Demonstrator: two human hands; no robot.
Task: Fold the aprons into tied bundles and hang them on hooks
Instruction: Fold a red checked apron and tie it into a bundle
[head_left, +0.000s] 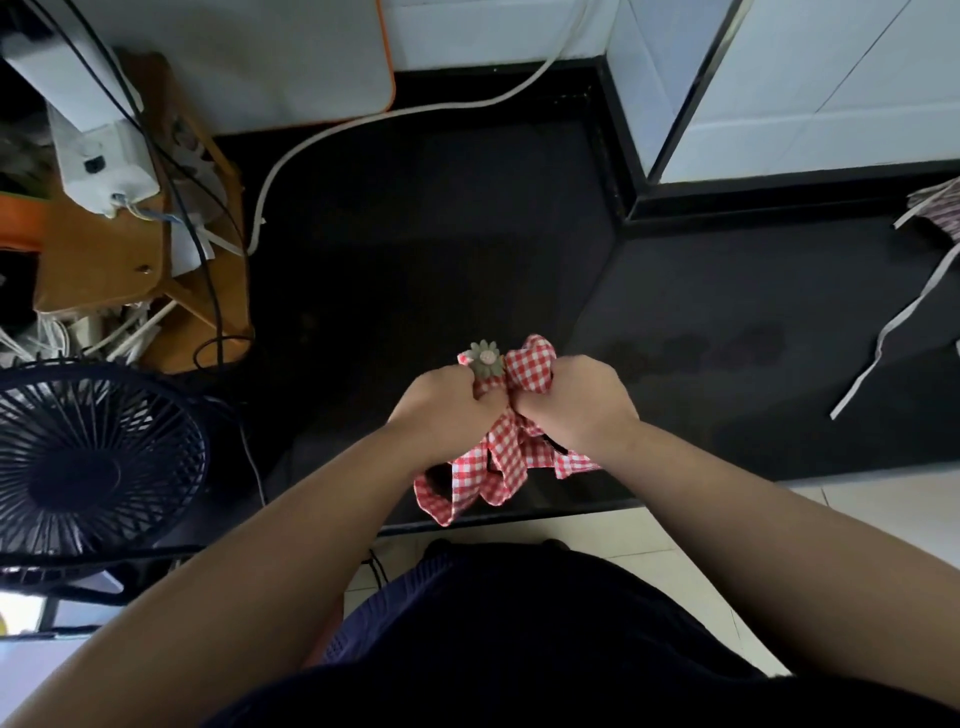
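Observation:
A red-and-white checked apron (524, 370) is bunched into a small bundle above the black counter (415, 249). A grey flower ornament (485, 358) sits on its top. My left hand (447, 402) grips the bundle on its left side, fingers curled round the cloth. My right hand (576, 397) grips it on the right, just touching the left hand. Loose checked straps (467, 488) hang in loops below both hands. A second apron (940, 208) lies at the far right edge, its pale strap (883, 343) trailing across the counter.
A black fan (88, 467) stands at the left. Behind it sits a wooden stand (109, 249) with white devices and tangled cables. A white cable (363, 122) curves across the counter's back. White tiled walls (805, 88) rise behind. Pale floor tiles (701, 535) lie below.

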